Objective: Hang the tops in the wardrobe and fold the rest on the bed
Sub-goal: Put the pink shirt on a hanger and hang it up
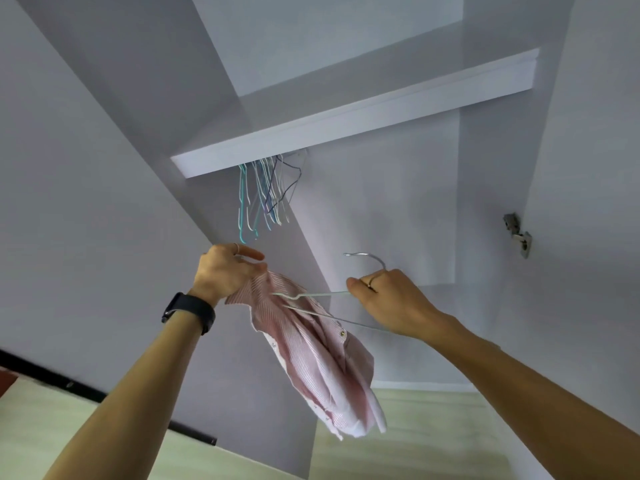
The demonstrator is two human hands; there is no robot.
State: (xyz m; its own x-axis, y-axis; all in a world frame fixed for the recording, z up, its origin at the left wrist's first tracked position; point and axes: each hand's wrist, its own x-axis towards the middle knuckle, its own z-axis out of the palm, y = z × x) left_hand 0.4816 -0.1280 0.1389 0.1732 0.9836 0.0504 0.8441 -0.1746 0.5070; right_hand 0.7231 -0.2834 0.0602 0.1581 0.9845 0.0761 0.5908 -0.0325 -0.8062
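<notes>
Open wardrobe (381, 202) with pale grey panels, viewed upward; pale wood floor (433, 427) shows along the bottom of the frame. A shelf (346, 123) crosses the upper middle.

Left of centre: the left hand (225, 271), with a black watch (188, 311) on the wrist, pinches the top edge of a pink striped shirt (322, 368). The shirt hangs bunched from that hand down towards lower centre, clear of the wardrobe and not yet on the rail.

Centre: one arm of a wire hanger (367, 254) lies against the upper folds of the shirt. Whether it has entered the neck opening cannot be told.

Right of centre: the right hand (391, 299) is closed on the hanger at its neck, hook upward.

Far right: a metal door hinge (517, 233).

Assessment of the step in hand, dressing the hanger:
- The left hand should spread the collar open, so the hanger arm slides into one shoulder.
- The second shoulder should then be drawn over the other arm.
- The wire is thin and the cloth slack; an unseated shoulder would likely slip off.

Contents: directly beneath the shelf, upper centre, hangs a cluster of empty wire hangers (263, 195), teal, white and dark. The rail itself is hidden. No garments are visible inside.
</notes>
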